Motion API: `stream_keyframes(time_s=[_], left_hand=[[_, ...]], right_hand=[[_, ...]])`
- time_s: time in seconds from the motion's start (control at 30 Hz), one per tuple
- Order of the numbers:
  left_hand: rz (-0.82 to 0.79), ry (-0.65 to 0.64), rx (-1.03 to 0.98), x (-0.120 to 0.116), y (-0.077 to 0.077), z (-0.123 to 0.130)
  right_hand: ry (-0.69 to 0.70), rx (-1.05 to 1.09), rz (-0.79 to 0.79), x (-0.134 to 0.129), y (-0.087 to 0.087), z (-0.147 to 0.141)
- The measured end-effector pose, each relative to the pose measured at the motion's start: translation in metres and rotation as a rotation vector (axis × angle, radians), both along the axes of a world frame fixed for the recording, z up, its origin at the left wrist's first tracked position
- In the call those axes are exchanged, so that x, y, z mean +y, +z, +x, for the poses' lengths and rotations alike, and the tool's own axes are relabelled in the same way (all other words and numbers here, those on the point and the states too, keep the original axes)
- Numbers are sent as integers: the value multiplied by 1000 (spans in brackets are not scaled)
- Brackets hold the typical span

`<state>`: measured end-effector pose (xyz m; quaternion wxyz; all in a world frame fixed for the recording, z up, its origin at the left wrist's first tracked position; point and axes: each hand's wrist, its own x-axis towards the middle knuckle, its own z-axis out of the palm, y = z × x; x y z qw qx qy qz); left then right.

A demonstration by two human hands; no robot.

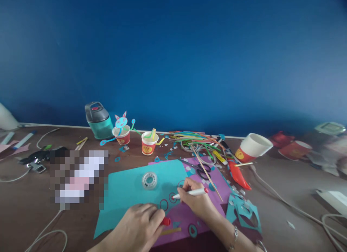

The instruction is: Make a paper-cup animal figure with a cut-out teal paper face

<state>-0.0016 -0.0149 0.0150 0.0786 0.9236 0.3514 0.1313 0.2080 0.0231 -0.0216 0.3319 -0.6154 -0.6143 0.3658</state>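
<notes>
The turquoise sheet [121, 194] is laid flat, seemingly for drawing; over it the white marker [195, 192] is pinched near its tip by the right hand [194, 201], probably for control, and the red cap [166, 221] is gripped by the left hand [138, 223], presumably against loss.

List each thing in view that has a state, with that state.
Marker: uncapped, in right hand
Cap: off, in left hand
Teal sheet: flat, red circles drawn on it
Tape: lying flat on the sheet
Flask: upright, lid on
Cat cup: upright
Straws: heaped loosely
Scissors: lying down; blades unclear
</notes>
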Motion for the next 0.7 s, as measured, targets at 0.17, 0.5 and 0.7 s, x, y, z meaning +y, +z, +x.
stream_keyframes(time_s=[0.17, 0.5, 0.7], left_hand=[[-18, -13, 39, 1, 2, 1], [-5, -35, 51, 0, -4, -1], [2, -35, 58, 2, -1, -1]], right_hand=[[1, 7, -1, -2, 4, -1], [12, 11, -20, -1, 5, -2], [33, 25, -11, -2, 5, -2]])
